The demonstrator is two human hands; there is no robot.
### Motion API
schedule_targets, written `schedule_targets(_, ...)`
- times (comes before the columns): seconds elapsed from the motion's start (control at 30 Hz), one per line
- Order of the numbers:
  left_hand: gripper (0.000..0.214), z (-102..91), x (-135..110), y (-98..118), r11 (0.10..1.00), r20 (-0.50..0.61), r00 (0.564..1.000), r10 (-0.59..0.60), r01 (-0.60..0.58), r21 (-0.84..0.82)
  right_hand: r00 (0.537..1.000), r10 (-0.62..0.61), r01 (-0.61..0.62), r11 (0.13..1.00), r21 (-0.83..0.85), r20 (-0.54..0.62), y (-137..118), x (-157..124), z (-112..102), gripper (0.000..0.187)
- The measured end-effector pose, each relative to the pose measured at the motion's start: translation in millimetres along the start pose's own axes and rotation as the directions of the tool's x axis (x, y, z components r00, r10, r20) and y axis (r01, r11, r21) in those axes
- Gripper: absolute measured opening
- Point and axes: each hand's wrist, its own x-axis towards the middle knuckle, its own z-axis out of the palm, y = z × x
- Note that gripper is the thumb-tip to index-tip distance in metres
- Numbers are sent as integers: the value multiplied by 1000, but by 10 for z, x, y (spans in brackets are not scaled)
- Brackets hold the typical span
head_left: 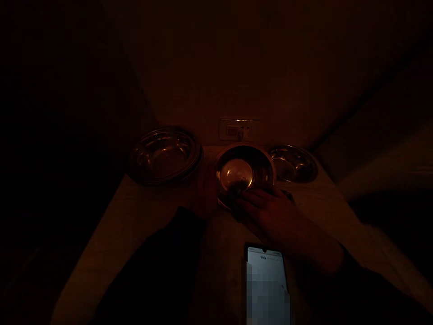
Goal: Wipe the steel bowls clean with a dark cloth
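Note:
A shiny metal bowl (221,174) sits at the middle of the table, tilted slightly towards me. My left hand (204,194) is against its left side, fingers curved round the wall, though the dark hides most of them. Over the bowl's near rim reaches my right hand (265,210), its fingers closed on a dark, cloth-like piece (237,196) that touches the inside of the bowl. The cloth's outline is hard to make out in this dim light.
Stacked metal basins (165,155) stand at the back left of the wooden table (131,216). A smaller metal dish (294,163) lies at the back right. Near me is a lit phone (267,280). A wall socket (239,130) with a plug is behind the bowl.

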Motion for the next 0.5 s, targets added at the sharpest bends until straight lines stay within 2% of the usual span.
schedule_targets(0.13,38,9,29,-102,997,-38,999,6,-3,72,999,-4,4,1000,19,-33,-47,33,56,34)
schedule_targets(0.3,45,41,39,-134,1000,-44,999,-8,6,-30,991,-32,42,997,70,-132,-86,97,198,39)
schedule_targets(0.5,31,10,57,-161,999,-21,1000,4,-5,-35,985,-38,55,994,95,-169,-64,85,238,40)
